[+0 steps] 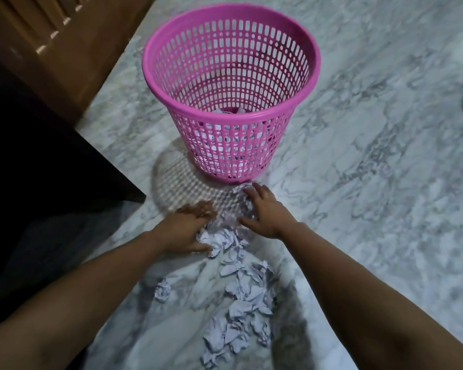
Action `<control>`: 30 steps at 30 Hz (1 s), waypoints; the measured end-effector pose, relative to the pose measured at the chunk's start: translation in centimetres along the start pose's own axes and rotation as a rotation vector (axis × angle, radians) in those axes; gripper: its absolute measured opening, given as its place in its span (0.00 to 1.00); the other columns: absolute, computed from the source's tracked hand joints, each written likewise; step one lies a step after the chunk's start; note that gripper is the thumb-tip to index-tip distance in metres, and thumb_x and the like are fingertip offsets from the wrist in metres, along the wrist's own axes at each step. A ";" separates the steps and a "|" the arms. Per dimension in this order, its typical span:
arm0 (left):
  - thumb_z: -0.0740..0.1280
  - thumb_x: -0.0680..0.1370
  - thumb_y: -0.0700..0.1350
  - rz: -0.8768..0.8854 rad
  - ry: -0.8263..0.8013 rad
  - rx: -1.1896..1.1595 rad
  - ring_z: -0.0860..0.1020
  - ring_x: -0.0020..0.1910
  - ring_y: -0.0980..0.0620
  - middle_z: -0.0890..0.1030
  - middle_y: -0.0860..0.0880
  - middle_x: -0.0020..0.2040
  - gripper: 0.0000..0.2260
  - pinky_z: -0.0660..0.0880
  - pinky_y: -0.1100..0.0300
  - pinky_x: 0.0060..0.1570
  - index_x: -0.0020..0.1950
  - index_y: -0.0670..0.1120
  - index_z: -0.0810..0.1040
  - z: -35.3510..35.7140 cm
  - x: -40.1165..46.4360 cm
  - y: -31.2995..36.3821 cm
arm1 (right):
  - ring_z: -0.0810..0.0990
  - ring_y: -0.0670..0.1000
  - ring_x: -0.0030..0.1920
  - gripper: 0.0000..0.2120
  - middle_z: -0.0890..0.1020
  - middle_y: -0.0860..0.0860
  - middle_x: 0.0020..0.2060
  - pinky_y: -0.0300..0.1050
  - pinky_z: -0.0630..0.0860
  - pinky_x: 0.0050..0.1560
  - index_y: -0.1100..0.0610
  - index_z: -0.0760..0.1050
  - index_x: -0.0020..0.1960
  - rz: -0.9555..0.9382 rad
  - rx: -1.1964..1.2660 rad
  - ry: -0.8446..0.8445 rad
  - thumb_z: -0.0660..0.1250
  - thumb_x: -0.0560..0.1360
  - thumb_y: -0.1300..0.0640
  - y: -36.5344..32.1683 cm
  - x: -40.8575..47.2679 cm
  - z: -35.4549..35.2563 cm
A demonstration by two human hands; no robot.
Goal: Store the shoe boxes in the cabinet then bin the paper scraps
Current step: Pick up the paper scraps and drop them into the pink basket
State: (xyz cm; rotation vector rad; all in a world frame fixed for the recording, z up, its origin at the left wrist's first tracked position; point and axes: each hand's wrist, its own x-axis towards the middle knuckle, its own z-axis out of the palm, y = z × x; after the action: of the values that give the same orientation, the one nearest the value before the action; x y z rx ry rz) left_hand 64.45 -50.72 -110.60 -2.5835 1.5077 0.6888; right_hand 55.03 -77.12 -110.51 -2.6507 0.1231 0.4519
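Note:
A pink perforated plastic bin (231, 44) stands upright on the marble floor, with white paper showing through its lower wall. A trail of crumpled white paper scraps (241, 303) runs from just below the bin toward me. My left hand (190, 228) and my right hand (262, 209) lie flat on the floor on either side of the top clump of scraps, fingers spread and cupping it between them. One separate crumpled scrap (163, 291) lies to the left of the trail.
A brown wooden cabinet or door (51, 41) fills the upper left. A dark piece of furniture (38, 161) stands at the left edge. Grey-veined marble floor (385, 129) spreads to the right of the bin.

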 end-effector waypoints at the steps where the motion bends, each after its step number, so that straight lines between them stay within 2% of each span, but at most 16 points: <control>1: 0.59 0.73 0.75 0.015 0.006 -0.001 0.52 0.82 0.48 0.48 0.50 0.84 0.44 0.56 0.49 0.79 0.83 0.55 0.52 0.3 0.0 0.2 | 0.49 0.59 0.83 0.45 0.51 0.54 0.83 0.61 0.60 0.79 0.50 0.50 0.84 -0.016 -0.015 -0.012 0.63 0.76 0.32 0.0 0.5 -0.1; 3: 0.57 0.74 0.75 0.052 0.004 -0.001 0.55 0.82 0.49 0.53 0.50 0.83 0.41 0.58 0.48 0.78 0.82 0.57 0.54 0.6 -0.5 0.9 | 0.51 0.59 0.82 0.45 0.54 0.54 0.83 0.61 0.61 0.78 0.51 0.52 0.84 -0.055 -0.053 -0.039 0.62 0.76 0.30 -0.3 1.0 0.0; 6: 0.56 0.74 0.76 0.067 0.016 -0.057 0.55 0.82 0.49 0.54 0.50 0.83 0.40 0.56 0.48 0.79 0.82 0.58 0.55 0.7 -2.1 1.4 | 0.63 0.60 0.78 0.42 0.67 0.55 0.78 0.62 0.70 0.72 0.51 0.62 0.80 -0.110 -0.100 -0.036 0.61 0.74 0.27 -0.8 0.9 0.8; 8: 0.56 0.72 0.78 0.058 0.003 -0.095 0.47 0.83 0.48 0.48 0.49 0.84 0.43 0.51 0.46 0.80 0.82 0.58 0.57 1.1 -4.1 1.0 | 0.70 0.59 0.72 0.41 0.73 0.54 0.72 0.61 0.74 0.66 0.50 0.67 0.76 -0.150 -0.087 -0.024 0.60 0.71 0.24 -0.9 -0.2 1.5; 10: 0.56 0.67 0.82 0.082 -0.014 -0.057 0.38 0.82 0.46 0.40 0.47 0.83 0.49 0.44 0.45 0.80 0.82 0.58 0.56 1.8 -6.6 0.3 | 0.72 0.57 0.66 0.42 0.74 0.54 0.66 0.58 0.75 0.64 0.49 0.67 0.73 -0.187 -0.064 -0.011 0.61 0.69 0.23 -0.9 -2.2 2.4; 13: 0.60 0.60 0.85 0.055 -0.099 -0.072 0.29 0.79 0.45 0.30 0.47 0.81 0.59 0.33 0.45 0.78 0.82 0.59 0.42 3.4 -10.7 -0.3 | 0.72 0.55 0.64 0.43 0.73 0.51 0.64 0.57 0.74 0.63 0.48 0.66 0.72 -0.188 -0.054 0.014 0.63 0.67 0.21 -1.1 -5.3 3.4; 16: 0.62 0.57 0.85 0.079 -0.169 -0.080 0.28 0.79 0.44 0.29 0.48 0.81 0.63 0.34 0.40 0.77 0.82 0.58 0.37 5.3 -13.7 0.3 | 0.64 0.55 0.75 0.55 0.66 0.51 0.74 0.60 0.68 0.72 0.46 0.58 0.79 -0.167 -0.029 0.009 0.64 0.61 0.17 -1.2 -8.1 4.2; 18: 0.60 0.60 0.84 0.107 -0.150 -0.042 0.30 0.80 0.42 0.33 0.47 0.82 0.61 0.37 0.38 0.77 0.82 0.57 0.38 6.4 -14.2 1.0 | 0.44 0.59 0.83 0.66 0.47 0.53 0.83 0.66 0.49 0.80 0.43 0.42 0.83 -0.182 -0.042 -0.068 0.65 0.56 0.15 -1.3 -9.8 4.8; 19: 0.59 0.62 0.84 0.108 -0.128 -0.035 0.31 0.80 0.41 0.34 0.47 0.82 0.59 0.38 0.38 0.77 0.82 0.57 0.38 6.7 -13.9 1.5 | 0.34 0.61 0.82 0.70 0.36 0.53 0.83 0.68 0.39 0.78 0.42 0.34 0.82 -0.205 -0.077 -0.107 0.65 0.55 0.15 -1.6 -10.4 5.2; 20: 0.57 0.64 0.84 0.111 -0.105 -0.037 0.32 0.80 0.41 0.35 0.46 0.82 0.57 0.39 0.38 0.77 0.82 0.56 0.38 6.9 -13.5 2.1 | 0.29 0.62 0.80 0.71 0.30 0.54 0.81 0.69 0.33 0.74 0.41 0.29 0.81 -0.235 -0.125 -0.130 0.66 0.53 0.15 -1.9 -10.9 5.6; 22: 0.55 0.68 0.82 0.133 -0.059 -0.030 0.34 0.80 0.39 0.37 0.45 0.83 0.53 0.39 0.38 0.76 0.82 0.56 0.39 7.1 -12.2 3.7 | 0.25 0.64 0.78 0.72 0.26 0.55 0.79 0.72 0.29 0.71 0.41 0.27 0.80 -0.257 -0.211 -0.150 0.65 0.53 0.15 -2.5 -11.5 6.5; 25: 0.53 0.73 0.79 0.137 0.030 -0.013 0.43 0.81 0.36 0.42 0.44 0.83 0.47 0.43 0.40 0.75 0.83 0.55 0.42 7.4 -10.1 5.6 | 0.26 0.65 0.78 0.67 0.28 0.57 0.79 0.71 0.33 0.75 0.41 0.27 0.80 -0.191 -0.259 -0.149 0.63 0.58 0.15 -3.2 -11.5 7.9; 27: 0.53 0.76 0.76 0.138 0.082 -0.024 0.49 0.82 0.36 0.43 0.44 0.83 0.44 0.50 0.41 0.76 0.83 0.55 0.42 7.3 -8.8 6.2 | 0.33 0.66 0.80 0.60 0.34 0.59 0.81 0.70 0.41 0.78 0.39 0.34 0.82 -0.130 -0.252 -0.162 0.62 0.63 0.18 -3.8 -11.4 8.6; 28: 0.53 0.76 0.75 0.131 0.101 -0.028 0.53 0.81 0.37 0.44 0.43 0.83 0.43 0.57 0.42 0.76 0.83 0.55 0.43 7.0 -8.2 6.4 | 0.44 0.67 0.81 0.56 0.44 0.60 0.83 0.72 0.53 0.76 0.40 0.43 0.83 -0.112 -0.256 -0.162 0.63 0.64 0.20 -4.1 -11.3 8.8; 29: 0.53 0.77 0.75 0.119 0.122 -0.030 0.58 0.80 0.37 0.46 0.42 0.83 0.43 0.63 0.43 0.73 0.83 0.54 0.44 6.7 -7.6 6.5 | 0.59 0.67 0.80 0.54 0.57 0.61 0.81 0.72 0.68 0.70 0.41 0.55 0.82 -0.080 -0.263 -0.172 0.65 0.63 0.21 -4.3 -11.2 9.0; 30: 0.53 0.77 0.75 0.100 0.133 -0.024 0.63 0.78 0.37 0.47 0.42 0.83 0.43 0.68 0.43 0.70 0.84 0.53 0.45 6.4 -7.1 6.5 | 0.70 0.65 0.75 0.51 0.68 0.59 0.78 0.66 0.78 0.61 0.43 0.63 0.78 -0.054 -0.276 -0.161 0.67 0.60 0.22 -4.5 -10.9 9.0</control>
State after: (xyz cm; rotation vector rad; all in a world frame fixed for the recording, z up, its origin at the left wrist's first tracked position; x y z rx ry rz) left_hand 53.80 -46.54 -112.41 -2.6346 1.6866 0.5565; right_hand 42.79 -69.01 -112.63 -2.8624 -0.0661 0.7063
